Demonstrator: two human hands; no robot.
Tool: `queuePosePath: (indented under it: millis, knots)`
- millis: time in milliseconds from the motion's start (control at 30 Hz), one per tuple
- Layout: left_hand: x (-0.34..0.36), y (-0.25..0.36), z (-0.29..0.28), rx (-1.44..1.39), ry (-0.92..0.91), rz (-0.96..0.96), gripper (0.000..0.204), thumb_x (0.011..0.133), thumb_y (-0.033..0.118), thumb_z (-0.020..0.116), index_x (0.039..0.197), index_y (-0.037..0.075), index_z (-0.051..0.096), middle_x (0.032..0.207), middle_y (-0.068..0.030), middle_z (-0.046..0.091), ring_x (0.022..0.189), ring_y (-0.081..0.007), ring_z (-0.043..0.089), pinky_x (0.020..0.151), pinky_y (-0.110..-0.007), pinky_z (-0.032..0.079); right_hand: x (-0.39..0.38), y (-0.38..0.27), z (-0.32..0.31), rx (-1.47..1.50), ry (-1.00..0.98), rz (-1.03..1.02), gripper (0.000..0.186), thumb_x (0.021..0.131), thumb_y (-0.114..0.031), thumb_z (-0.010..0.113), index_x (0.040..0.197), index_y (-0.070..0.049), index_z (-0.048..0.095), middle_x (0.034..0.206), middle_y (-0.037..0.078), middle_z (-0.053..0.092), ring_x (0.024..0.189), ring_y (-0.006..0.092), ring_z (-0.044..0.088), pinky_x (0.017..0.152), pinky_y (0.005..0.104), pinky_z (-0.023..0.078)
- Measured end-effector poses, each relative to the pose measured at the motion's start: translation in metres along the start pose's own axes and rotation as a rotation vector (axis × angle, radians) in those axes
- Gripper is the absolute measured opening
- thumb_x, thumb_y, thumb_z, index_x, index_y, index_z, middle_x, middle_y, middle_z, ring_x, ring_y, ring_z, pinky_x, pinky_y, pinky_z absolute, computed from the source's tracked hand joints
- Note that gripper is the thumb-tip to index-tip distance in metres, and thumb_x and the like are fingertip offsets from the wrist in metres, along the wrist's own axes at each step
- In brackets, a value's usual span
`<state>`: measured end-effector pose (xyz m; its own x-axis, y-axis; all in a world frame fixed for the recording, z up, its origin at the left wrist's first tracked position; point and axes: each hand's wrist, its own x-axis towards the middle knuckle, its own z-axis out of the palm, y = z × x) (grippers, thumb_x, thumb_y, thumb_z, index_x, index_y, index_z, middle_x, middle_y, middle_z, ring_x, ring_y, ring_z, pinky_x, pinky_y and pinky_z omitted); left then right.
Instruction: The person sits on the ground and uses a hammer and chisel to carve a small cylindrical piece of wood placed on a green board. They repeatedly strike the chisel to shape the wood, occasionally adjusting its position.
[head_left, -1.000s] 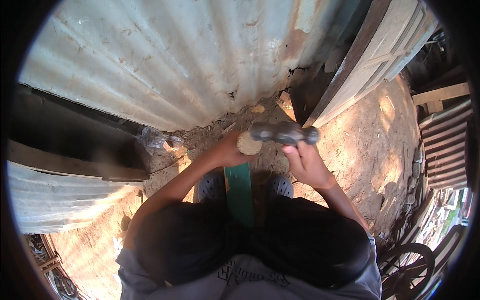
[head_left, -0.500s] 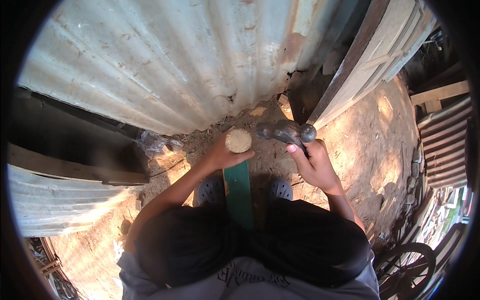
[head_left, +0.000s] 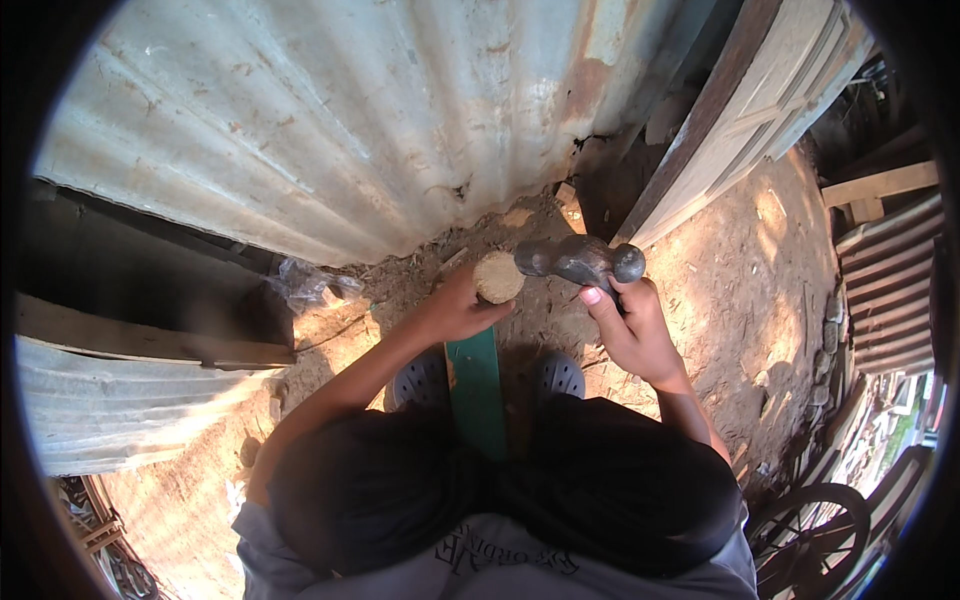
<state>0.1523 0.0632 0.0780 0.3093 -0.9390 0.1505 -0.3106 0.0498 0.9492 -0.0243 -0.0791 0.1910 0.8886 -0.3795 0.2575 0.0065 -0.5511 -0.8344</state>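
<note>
My left hand [head_left: 462,308] is closed around a round piece of wood [head_left: 498,277], whose pale, rough circular end faces up; its lower part is hidden by the hand. My right hand [head_left: 637,332] grips a dark ball-peen hammer [head_left: 578,262] close below its head, thumb along the handle. The rounded peen points right, and the flat face is at the right edge of the wood; whether they touch I cannot tell. Beneath my left hand a green board [head_left: 474,385] runs back between my legs.
A corrugated metal sheet [head_left: 330,120] stands ahead. To the right leans a pale wooden door panel [head_left: 745,110]. A crumpled clear plastic bag [head_left: 315,285] lies at the left on the dirt ground [head_left: 740,290]. A wheel [head_left: 815,540] is at the lower right. My grey clogs [head_left: 560,375] flank the board.
My left hand and the round wood have shifted slightly right, toward the hammer. The hammer has moved a little to the right, and the gap between its face and the wood has closed up.
</note>
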Motion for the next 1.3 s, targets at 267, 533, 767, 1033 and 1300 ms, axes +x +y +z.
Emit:
queuePosePath:
  millis: [267, 533, 767, 1033, 1300]
  knots:
    - [0.001, -0.003, 0.043, -0.003, -0.250, -0.035, 0.038, 0.065, 0.016, 0.077, 0.095, 0.001, 0.059, 0.088, -0.0153, 0.063, 0.083, -0.0311, 0.063, 0.075, -0.038, 0.049, 0.000, 0.005, -0.012, 0.142, 0.113, 0.231, 0.019, 0.096, -0.017, 0.054, 0.098, 0.001, 0.059, 0.061, -0.002, 0.048, 0.053, 0.0053, 0.041, 0.049, 0.0229, 0.033]
    - [-0.023, -0.020, 0.087, 0.161, -0.535, 0.306, 0.033, 0.062, 0.013, 0.072, 0.092, 0.007, 0.057, 0.079, -0.0127, 0.062, 0.078, -0.0347, 0.061, 0.069, -0.043, 0.049, -0.002, 0.031, -0.015, 0.271, 0.241, 0.333, 0.035, 0.102, -0.034, 0.039, 0.081, -0.007, 0.045, 0.051, -0.006, 0.033, 0.040, 0.0018, 0.028, 0.037, 0.0194, 0.020]
    - [-0.010, -0.008, 0.067, 0.228, -0.735, 0.098, 0.033, 0.063, 0.016, 0.071, 0.091, 0.007, 0.056, 0.082, -0.0128, 0.063, 0.082, -0.0342, 0.062, 0.069, -0.043, 0.049, -0.009, 0.067, -0.016, 0.186, 0.003, 0.533, 0.032, 0.100, -0.026, 0.044, 0.076, -0.006, 0.047, 0.058, -0.006, 0.037, 0.051, 0.0018, 0.033, 0.046, 0.0209, 0.025]
    - [0.020, -0.007, 0.026, 0.237, -0.439, -0.121, 0.042, 0.063, 0.024, 0.075, 0.097, 0.008, 0.055, 0.075, -0.0156, 0.062, 0.078, -0.0371, 0.063, 0.065, -0.045, 0.049, -0.141, 0.216, 0.057, -0.124, -0.066, 0.712, 0.035, 0.098, -0.028, 0.049, 0.080, 0.003, 0.047, 0.057, 0.018, 0.049, 0.051, 0.0281, 0.053, 0.051, 0.0412, 0.039]
    - [0.036, -0.031, 0.026, 0.094, -0.310, -0.158, 0.038, 0.068, 0.015, 0.074, 0.101, 0.003, 0.061, 0.082, -0.0188, 0.066, 0.082, -0.0377, 0.065, 0.071, -0.038, 0.052, -0.146, 0.188, 0.066, -0.371, 0.073, 0.804, 0.030, 0.090, -0.027, 0.060, 0.083, 0.002, 0.059, 0.060, 0.019, 0.060, 0.057, 0.0365, 0.062, 0.053, 0.0420, 0.049]
